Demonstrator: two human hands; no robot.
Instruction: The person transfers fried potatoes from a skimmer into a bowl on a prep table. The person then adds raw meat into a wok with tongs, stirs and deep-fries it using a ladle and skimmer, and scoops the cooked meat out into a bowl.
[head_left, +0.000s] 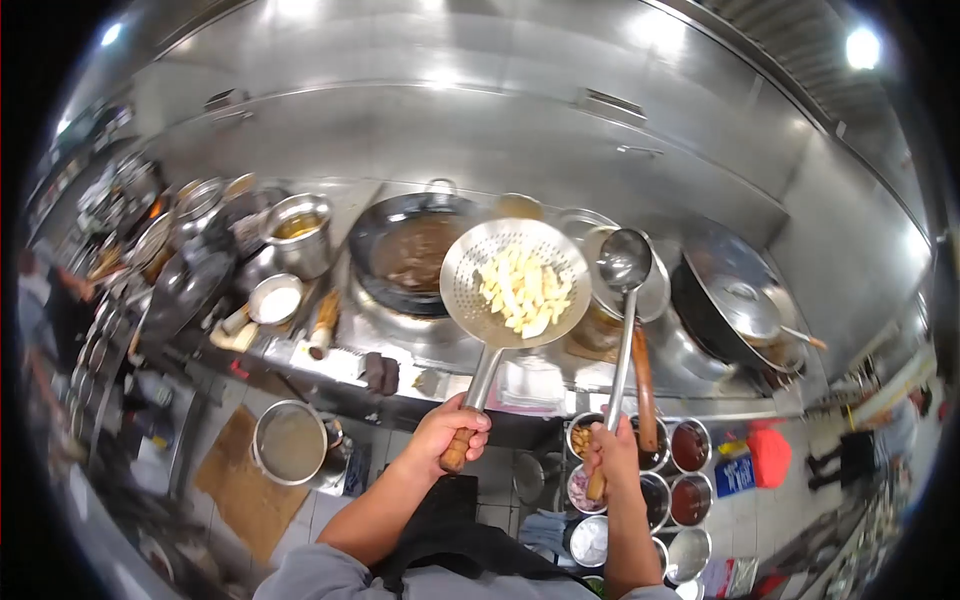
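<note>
My left hand [452, 436] is wrapped round the wooden handle of a perforated metal strainer [462, 290]. Pale yellow cut pieces [525, 290] lie in the strainer's bowl. The strainer is held up in front of the right edge of a dark wok [372, 240] with brown liquid in it. My right hand [612, 452] grips the long handle of a metal ladle [625, 260], its bowl raised to the right of the strainer and apart from it. Behind the ladle, a round metal vessel [655, 295] is partly hidden.
A covered black wok [690, 305] sits at the right of the stove. Metal pots [313, 255] stand at the left. Several seasoning containers [691, 445] are beside my right hand. A large pot [290, 443] stands lower left. Other people [858, 455] appear at both far sides.
</note>
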